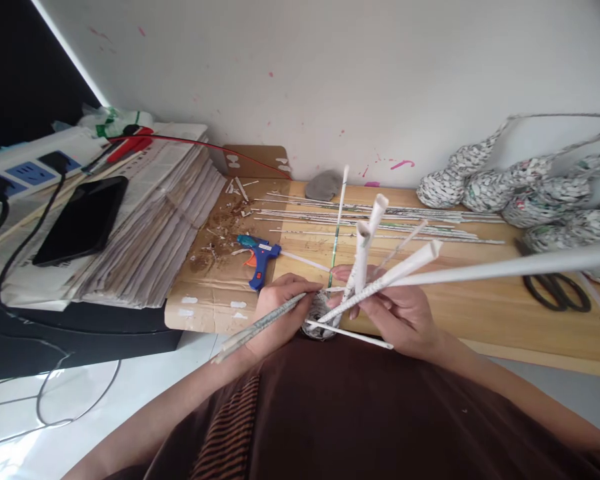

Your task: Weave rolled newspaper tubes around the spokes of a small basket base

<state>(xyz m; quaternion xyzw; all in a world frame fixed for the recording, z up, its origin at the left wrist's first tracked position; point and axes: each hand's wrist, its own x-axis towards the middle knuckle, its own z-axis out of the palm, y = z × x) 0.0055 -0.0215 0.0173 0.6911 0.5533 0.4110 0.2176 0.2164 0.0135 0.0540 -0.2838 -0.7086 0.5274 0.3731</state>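
Note:
Close to my body sits a small woven paper piece [321, 308], with several rolled paper tubes [405, 270] sticking out of it in different directions. My left hand [284, 307] is closed around the left side of this weave, its fingertips at the base of a tube that points toward me. On the other side, my right hand [403, 317] grips tubes near the weave, fingers partly behind them. One long white tube runs from there far off to the right. A blue hot glue gun [263, 259] lies just beyond my left hand.
Thin paper sticks [380, 217] lie across the wooden table [480, 320]. Finished woven gourd shapes [485, 180] stand at the right, by black-handled scissors [555, 292]. A grey stone [323, 185] rests near the wall. At left, stacked newspapers [180, 207] carry a phone [83, 220] and power strip [30, 172].

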